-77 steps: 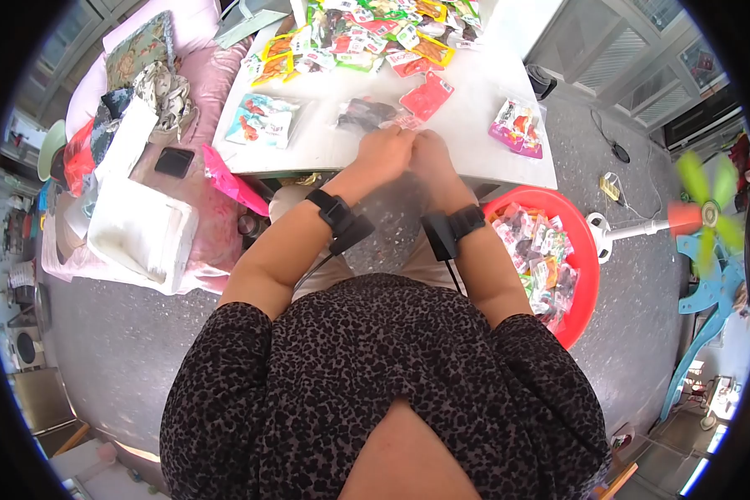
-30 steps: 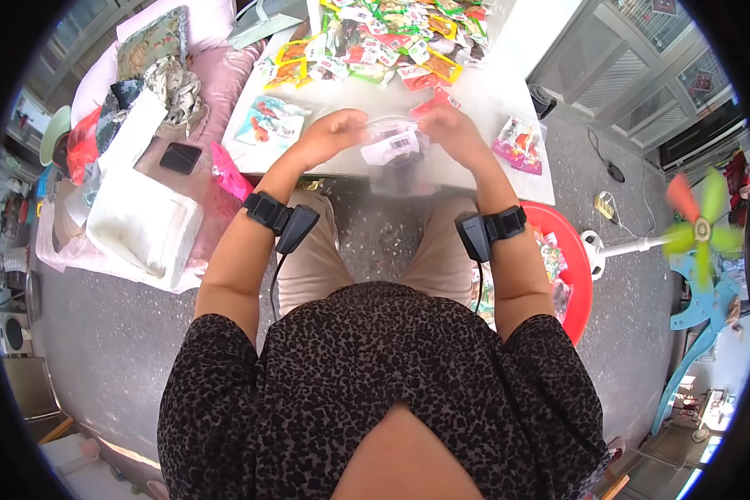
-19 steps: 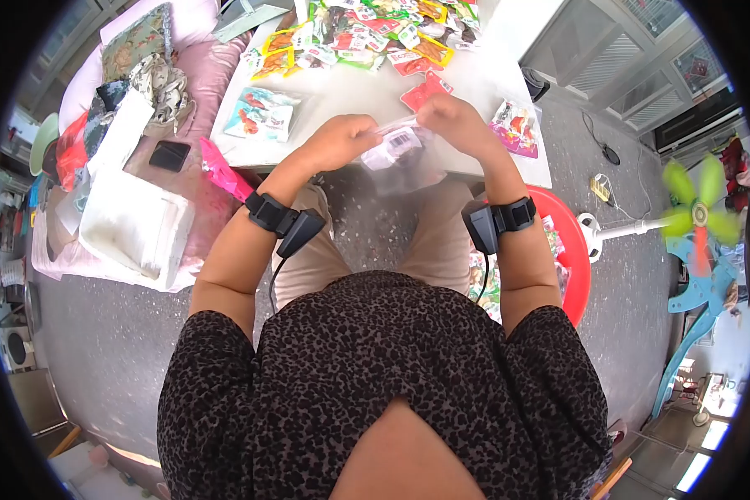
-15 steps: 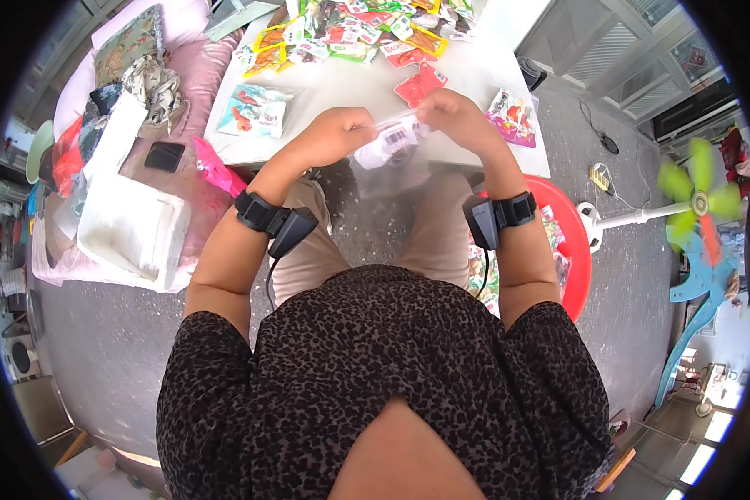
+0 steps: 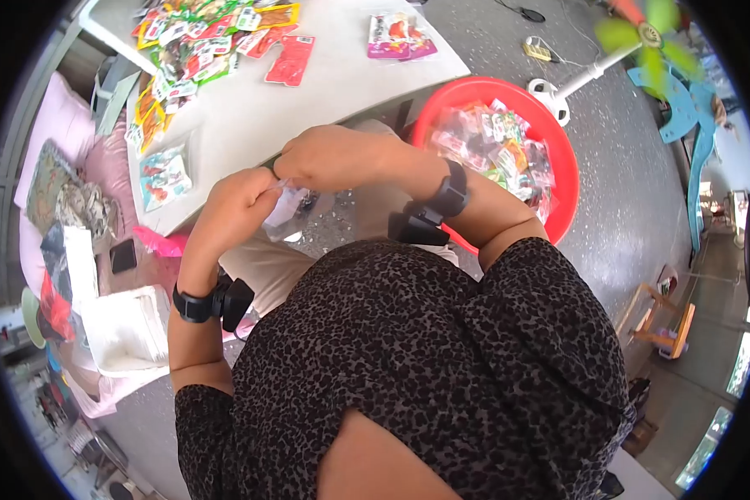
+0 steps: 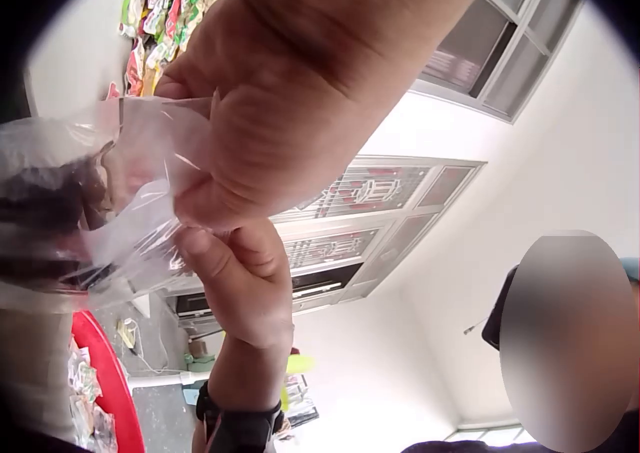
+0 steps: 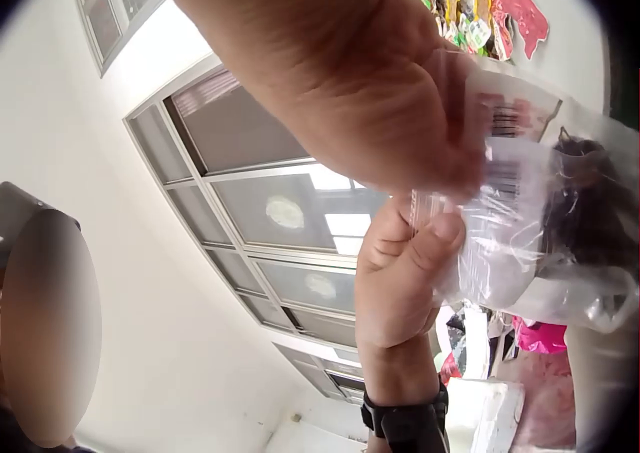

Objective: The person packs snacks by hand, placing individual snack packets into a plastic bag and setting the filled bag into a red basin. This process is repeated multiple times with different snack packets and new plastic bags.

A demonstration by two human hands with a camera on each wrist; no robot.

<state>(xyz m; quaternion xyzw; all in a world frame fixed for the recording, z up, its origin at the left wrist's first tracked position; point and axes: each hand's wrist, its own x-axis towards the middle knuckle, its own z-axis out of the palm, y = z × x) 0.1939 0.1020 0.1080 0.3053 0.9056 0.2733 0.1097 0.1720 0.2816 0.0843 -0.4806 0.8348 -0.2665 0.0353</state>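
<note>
A clear plastic bag [image 5: 288, 215] hangs between the two hands, in front of the table's near edge. Inside it, dark pieces [image 7: 585, 198] show beside white packets printed with barcodes [image 7: 503, 178]. My left hand [image 5: 240, 208] pinches one end of the bag's top edge between thumb and curled fingers. Right beside it, my right hand [image 5: 337, 158] pinches the same edge, thumb against fingers. Both thumbs lie close together along the edge in the wrist views. The palm sides of the hands are hidden in the head view.
On the white table [image 5: 350, 83] lie a heap of colourful snack packets [image 5: 192, 50], a red packet [image 5: 290, 61], a blue-white bag [image 5: 165, 177] and a purple-white bag [image 5: 400, 35]. A red tub [image 5: 562, 175] full of packets stands on the floor near a fan [image 5: 650, 35].
The bag came up off the table and was held out with hands apart. Now the hands are close together at its edge, and the head view has turned, with the tub more in sight.
</note>
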